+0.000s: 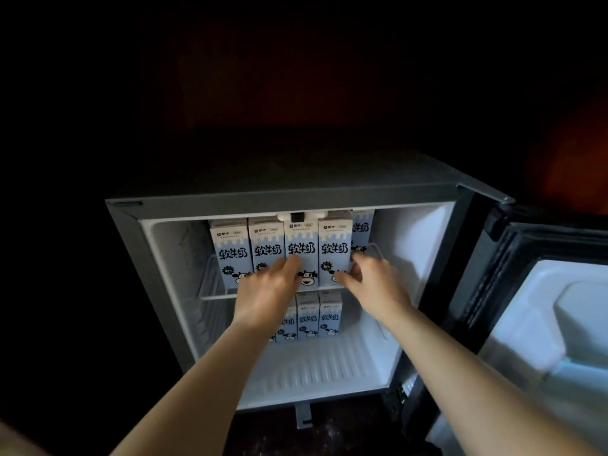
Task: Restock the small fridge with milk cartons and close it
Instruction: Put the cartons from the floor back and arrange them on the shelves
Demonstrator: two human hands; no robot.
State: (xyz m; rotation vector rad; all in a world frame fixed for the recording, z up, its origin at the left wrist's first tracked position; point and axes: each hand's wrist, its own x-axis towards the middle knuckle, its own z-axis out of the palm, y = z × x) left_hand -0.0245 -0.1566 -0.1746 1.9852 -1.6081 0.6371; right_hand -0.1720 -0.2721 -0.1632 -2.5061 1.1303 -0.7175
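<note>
The small fridge (158, 274) stands open, lit inside, with its door (543, 307) swung out to the right. Several blue-and-white milk cartons (232, 248) stand in a row on the upper wire shelf (214, 296); one more carton (362, 230) sits behind them at the right. Three or so cartons (330, 315) stand on the lower level. My left hand (266, 291) rests flat against the front of the middle cartons. My right hand (371, 278) has its fingers curled around the lower right edge of the rightmost front carton (334, 245).
The room around the fridge is dark. The fridge floor (312, 366) in front of the lower cartons is bare white plastic. The right part of the upper shelf holds nothing. A dark floor lies below the fridge.
</note>
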